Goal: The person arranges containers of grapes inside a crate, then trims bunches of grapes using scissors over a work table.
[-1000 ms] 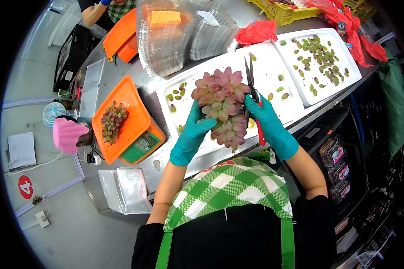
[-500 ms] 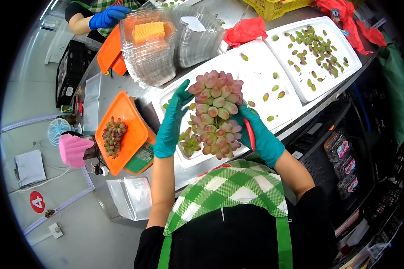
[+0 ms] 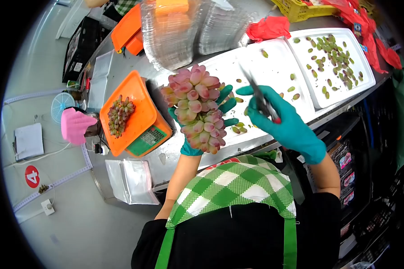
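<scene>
A large bunch of pink-and-green grapes (image 3: pixel 196 107) is held up above the white tray's left end. My left hand (image 3: pixel 229 106), in a teal glove, supports it from behind and below, with fingertips showing at its right side. The bunch hides the palm. My right hand (image 3: pixel 292 127), also gloved, is closed around a pair of snips (image 3: pixel 262 101) with dark metal blades and a bit of red handle showing. The blades point up and left, blurred, apart from the bunch. Beneath both hands, the white tray (image 3: pixel 238 58) carries scattered single grapes.
An orange scale (image 3: pixel 152 110) with a smaller grape bunch (image 3: pixel 120 116) stands left. Stacked clear plastic boxes (image 3: pixel 168 42) are behind. A second white tray (image 3: pixel 368 83) with loose grapes, a yellow crate (image 3: pixel 296 11) and red bags (image 3: pixel 269 29) lie at the back right. Plastic bags (image 3: pixel 130 181) hang over the near edge.
My right hand has left the bunch and moved right, with the snips now turned blades up. My left hand has shifted behind the bunch, which moved slightly left. The co-worker's blue glove is out of view.
</scene>
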Demonstrator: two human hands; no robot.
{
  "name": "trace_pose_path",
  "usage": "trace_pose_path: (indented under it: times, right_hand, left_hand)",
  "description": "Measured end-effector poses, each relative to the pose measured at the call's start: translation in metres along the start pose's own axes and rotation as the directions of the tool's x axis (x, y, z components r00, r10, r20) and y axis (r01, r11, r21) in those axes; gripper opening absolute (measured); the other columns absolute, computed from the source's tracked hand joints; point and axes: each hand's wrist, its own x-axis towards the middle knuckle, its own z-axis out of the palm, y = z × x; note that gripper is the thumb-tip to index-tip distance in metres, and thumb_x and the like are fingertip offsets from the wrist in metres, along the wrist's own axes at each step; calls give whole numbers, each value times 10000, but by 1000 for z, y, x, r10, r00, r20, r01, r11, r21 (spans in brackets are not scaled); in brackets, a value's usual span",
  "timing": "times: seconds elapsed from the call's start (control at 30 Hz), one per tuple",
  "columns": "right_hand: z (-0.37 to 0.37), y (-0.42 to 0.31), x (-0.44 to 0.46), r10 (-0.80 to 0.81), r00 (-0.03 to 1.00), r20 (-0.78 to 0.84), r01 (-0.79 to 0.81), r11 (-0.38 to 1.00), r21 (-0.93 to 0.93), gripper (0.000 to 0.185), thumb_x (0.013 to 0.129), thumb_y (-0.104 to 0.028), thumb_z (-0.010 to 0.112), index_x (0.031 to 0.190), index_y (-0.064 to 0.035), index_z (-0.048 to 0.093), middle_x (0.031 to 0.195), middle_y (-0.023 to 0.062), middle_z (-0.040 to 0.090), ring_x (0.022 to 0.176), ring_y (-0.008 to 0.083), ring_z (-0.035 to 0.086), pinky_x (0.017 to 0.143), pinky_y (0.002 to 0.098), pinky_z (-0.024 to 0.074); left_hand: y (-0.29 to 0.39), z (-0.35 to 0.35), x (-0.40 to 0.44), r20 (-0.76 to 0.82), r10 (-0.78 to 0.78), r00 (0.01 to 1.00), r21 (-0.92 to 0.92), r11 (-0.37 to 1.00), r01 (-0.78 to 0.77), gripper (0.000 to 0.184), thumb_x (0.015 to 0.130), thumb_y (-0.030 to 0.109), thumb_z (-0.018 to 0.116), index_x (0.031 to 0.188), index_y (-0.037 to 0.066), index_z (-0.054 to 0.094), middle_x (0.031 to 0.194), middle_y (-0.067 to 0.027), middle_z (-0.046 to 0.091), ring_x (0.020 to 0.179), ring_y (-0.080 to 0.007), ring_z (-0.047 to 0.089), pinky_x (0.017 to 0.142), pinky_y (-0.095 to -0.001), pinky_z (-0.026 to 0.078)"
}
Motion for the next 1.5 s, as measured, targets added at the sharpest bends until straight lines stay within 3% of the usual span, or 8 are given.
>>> trace_pose_path:
  times: [0.03, 0.1, 0.37, 0.6, 0.73, 1.0, 1.1, 1.5]
  right_hand:
    - [-4, 1, -2, -98, 995, 22, 99, 916, -389, 348, 792, -174, 604, 1108, -85, 491, 880, 83, 535, 800, 200, 539, 706, 336, 429]
    - [-7, -6, -7, -153, 978, 144, 195, 413, -890, 393, 705, -184, 665, 1072, -140, 534, 786, 52, 495, 709, 218, 496, 639, 328, 402]
    - [-6, -13, -4, 14, 966, 257, 244, 268, -932, 240, 680, -65, 570, 915, -82, 523, 710, 88, 530, 611, 268, 553, 543, 374, 412]
    - [2, -15, 5, -20, 952, 306, 305, 165, -938, 184, 715, -131, 576, 872, -50, 526, 699, 116, 529, 597, 286, 553, 545, 380, 422]
    - [3, -13, 8, -75, 933, 353, 361, 203, -910, 140, 683, -59, 545, 817, -26, 525, 682, 120, 523, 578, 278, 546, 520, 370, 407]
    - [8, -20, 12, 120, 942, 312, 282, 214, -935, 212, 700, -100, 575, 907, -67, 549, 754, 107, 590, 636, 287, 591, 558, 383, 451]
    - [8, -25, 9, 116, 938, 326, 294, 230, -928, 176, 698, -92, 567, 868, -55, 542, 725, 111, 579, 618, 286, 584, 546, 380, 444]
    - [9, -19, 0, 31, 937, 347, 334, 196, -922, 155, 684, -89, 578, 823, -39, 532, 703, 126, 553, 613, 282, 566, 555, 372, 435]
  left_hand:
    - [2, 1, -2, 2, 8, 1000, 1, 1000, -8, 649, 851, 550, 310, 1313, 96, 263, 1307, -109, 343, 1143, -256, 416, 954, -390, 370]
    - [5, 3, -4, -19, 28, 999, 33, 999, -27, 632, 856, 535, 317, 1308, 96, 270, 1299, -109, 350, 1134, -255, 422, 947, -387, 377]
    - [3, 31, 4, -141, 118, 983, 317, 946, -68, 563, 874, 473, 345, 1287, 93, 295, 1269, -108, 375, 1100, -249, 448, 921, -376, 406]
    - [-5, 28, -15, -55, 60, 997, 198, 979, -48, 503, 890, 419, 369, 1268, 91, 316, 1242, -107, 398, 1070, -244, 470, 898, -367, 430]
    - [-7, 9, -10, 152, 36, 988, -92, 995, -22, 689, 843, 609, 245, 1293, 91, 295, 1284, -137, 367, 1158, -287, 406, 947, -433, 381]
    - [-7, 6, -13, -91, 20, 996, 117, 993, -9, 692, 838, 616, 254, 1297, 98, 283, 1280, -143, 368, 1136, -305, 427, 927, -452, 404]
    - [-5, 35, -16, 5, 22, 1000, 36, 999, -23, 407, 914, 345, 320, 1211, 71, 365, 1180, -122, 439, 1019, -271, 500, 825, -390, 474]
    - [-5, 12, -20, 6, 18, 1000, 33, 999, -18, 500, 904, 431, 305, 1256, 77, 330, 1249, -137, 398, 1111, -287, 447, 918, -418, 420]
